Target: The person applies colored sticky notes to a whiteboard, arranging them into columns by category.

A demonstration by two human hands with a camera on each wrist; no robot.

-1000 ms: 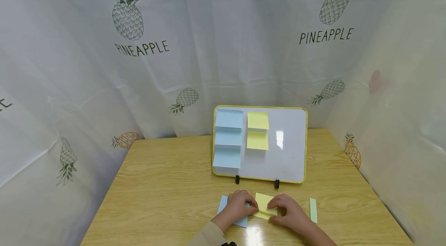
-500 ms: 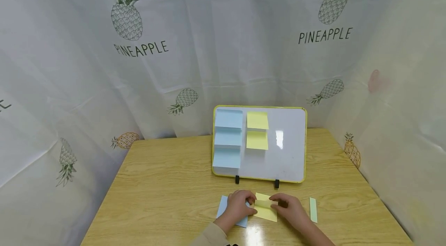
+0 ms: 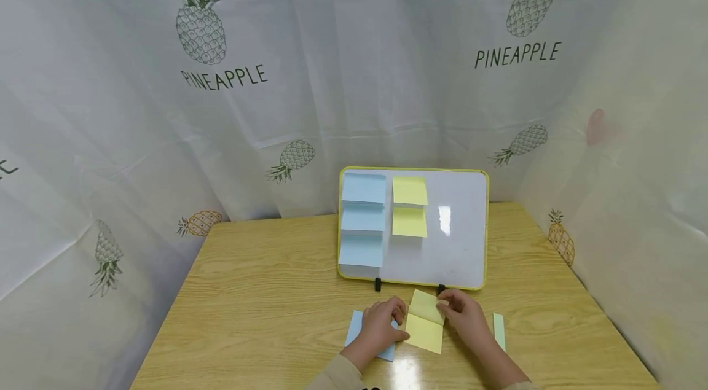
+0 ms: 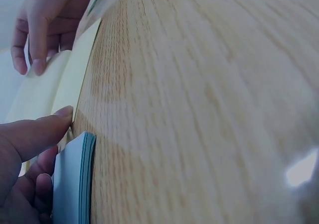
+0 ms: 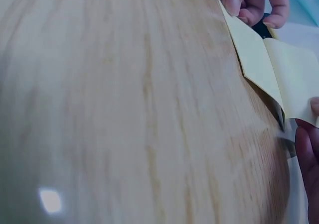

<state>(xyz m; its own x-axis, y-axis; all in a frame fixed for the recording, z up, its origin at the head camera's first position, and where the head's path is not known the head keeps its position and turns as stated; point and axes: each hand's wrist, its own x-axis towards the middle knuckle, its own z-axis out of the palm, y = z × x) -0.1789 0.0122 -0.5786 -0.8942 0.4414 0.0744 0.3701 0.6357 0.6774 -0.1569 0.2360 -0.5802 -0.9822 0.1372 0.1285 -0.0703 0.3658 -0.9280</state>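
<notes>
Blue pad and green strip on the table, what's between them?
In the head view: the left hand's fingers, the yellow pad, then the right hand.

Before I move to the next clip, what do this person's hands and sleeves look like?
The left hand and right hand are both bare: no gloves, and no rings show. The left sleeve is plain beige and reaches close to the wrist. The right forearm is partly bare, with only a sliver of beige right sleeve at the head view's bottom edge.

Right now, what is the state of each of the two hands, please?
Left hand: holding the yellow pad at its left edge.
Right hand: pinching the pad's raised top sheet.
</notes>
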